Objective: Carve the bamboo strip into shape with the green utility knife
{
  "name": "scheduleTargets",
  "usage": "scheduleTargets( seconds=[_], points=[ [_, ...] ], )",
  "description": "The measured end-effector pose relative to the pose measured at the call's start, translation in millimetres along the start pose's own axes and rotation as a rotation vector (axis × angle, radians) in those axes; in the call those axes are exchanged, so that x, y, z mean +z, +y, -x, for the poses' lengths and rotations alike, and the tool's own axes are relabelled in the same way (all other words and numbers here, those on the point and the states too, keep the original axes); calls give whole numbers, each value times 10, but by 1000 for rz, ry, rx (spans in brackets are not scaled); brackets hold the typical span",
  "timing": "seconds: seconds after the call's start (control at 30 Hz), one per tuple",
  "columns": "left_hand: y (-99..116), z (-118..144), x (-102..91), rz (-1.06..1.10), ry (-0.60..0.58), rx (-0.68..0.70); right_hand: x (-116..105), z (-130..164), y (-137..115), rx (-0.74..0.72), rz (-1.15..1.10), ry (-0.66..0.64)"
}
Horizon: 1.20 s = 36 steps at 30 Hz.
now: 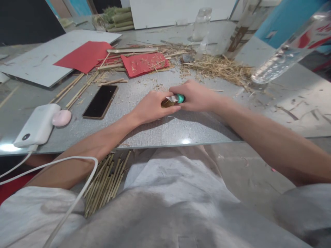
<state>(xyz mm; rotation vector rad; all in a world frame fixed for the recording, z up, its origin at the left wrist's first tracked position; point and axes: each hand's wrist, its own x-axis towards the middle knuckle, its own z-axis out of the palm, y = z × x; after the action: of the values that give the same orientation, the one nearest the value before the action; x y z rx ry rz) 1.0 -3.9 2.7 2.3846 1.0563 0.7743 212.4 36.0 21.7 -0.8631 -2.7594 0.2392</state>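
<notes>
Both hands meet above the grey tabletop point(165, 132), near its front edge. My right hand point(193, 96) is closed round a utility knife point(180, 98); its teal end and a short metal blade show between the hands. My left hand point(152, 106) is closed, thumb and forefinger curled round a small brownish-yellow piece point(167, 103). Most of that piece is hidden by the fingers, so its kind cannot be made out. The blade lies against or just over it. Small straw-coloured shavings point(157, 86) are scattered just beyond the hands.
A phone point(100, 101), a white power bank point(38, 124) and a pink case point(61, 118) lie to the left. Red paper point(144, 64), thin sticks point(85, 86) and a straw heap point(222, 69) lie behind. A plastic bottle point(287, 51) leans at right. Cut stalks point(106, 182) are below the edge.
</notes>
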Motion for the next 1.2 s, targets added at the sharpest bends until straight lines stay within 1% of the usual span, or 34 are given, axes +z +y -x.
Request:
scheduleTargets(
  seconds=[0.13,0.27,0.63,0.87,1.03,1.2],
  points=[
    [17,4,-8,-4,34,-8,-18,-4,-31,24,-14,20],
    [18,10,-4,25,43,-9,-15,0,-43,41,-12,26],
    [-25,-3,17,1,74,46,1,-7,-15,-20,-32,47],
    [-23,-4,12,-25,60,47,-2,-11,-10,-22,-16,28],
    [-32,0,10,-31,30,37,11,-5,-5,-32,-2,22],
    [-20,7,14,-44,-13,40,11,2,-4,-29,-1,-30]
  ],
)
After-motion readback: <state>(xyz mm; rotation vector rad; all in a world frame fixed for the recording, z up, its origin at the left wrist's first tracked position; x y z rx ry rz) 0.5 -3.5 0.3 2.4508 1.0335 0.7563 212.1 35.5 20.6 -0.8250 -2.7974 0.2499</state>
